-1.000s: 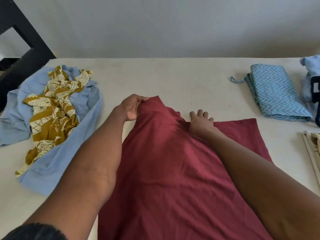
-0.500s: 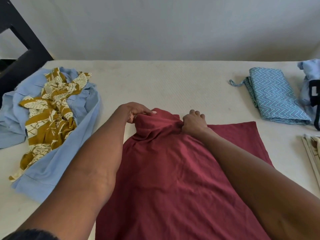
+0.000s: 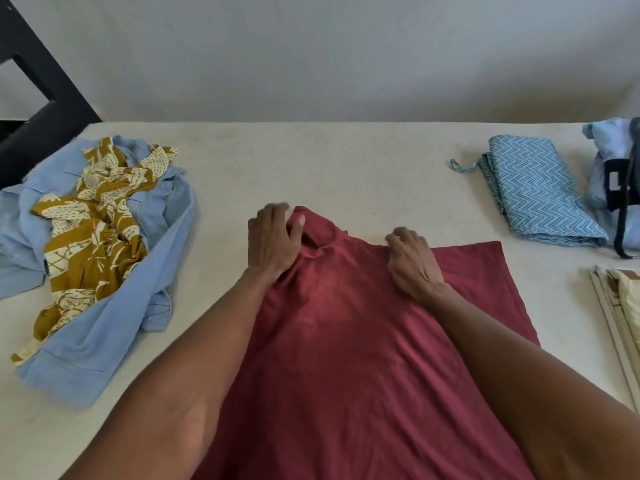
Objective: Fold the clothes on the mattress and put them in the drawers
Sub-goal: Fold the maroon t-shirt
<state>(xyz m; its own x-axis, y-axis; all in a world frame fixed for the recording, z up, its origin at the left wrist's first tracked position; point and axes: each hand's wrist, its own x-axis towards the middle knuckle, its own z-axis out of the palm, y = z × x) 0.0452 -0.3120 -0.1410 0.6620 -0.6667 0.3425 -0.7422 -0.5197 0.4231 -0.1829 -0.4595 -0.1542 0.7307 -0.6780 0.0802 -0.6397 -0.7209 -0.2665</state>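
Far left on the cream quilted mattress (image 3: pixel 329 161), a crumpled light-blue shirt (image 3: pixel 104 341) lies unfolded with a mustard-and-cream patterned garment (image 3: pixel 90 244) on top. Centre, I'm mid-fold on the maroon cotton garment (image 3: pixel 346 358): my left hand (image 3: pixel 272 242) pinches its bunched top corner, thumb over the cloth; my right hand (image 3: pixel 414 261) presses the top edge with curled fingers, grip unclear. Right, a folded blue zigzag-print cloth (image 3: pixel 540 192) sits done, with a pale-blue bundle (image 3: pixel 609 174) and striped beige fabric (image 3: pixel 620 313) near it. Next, probably: tuck the corner flat, smooth it, then fold. No drawers in view.
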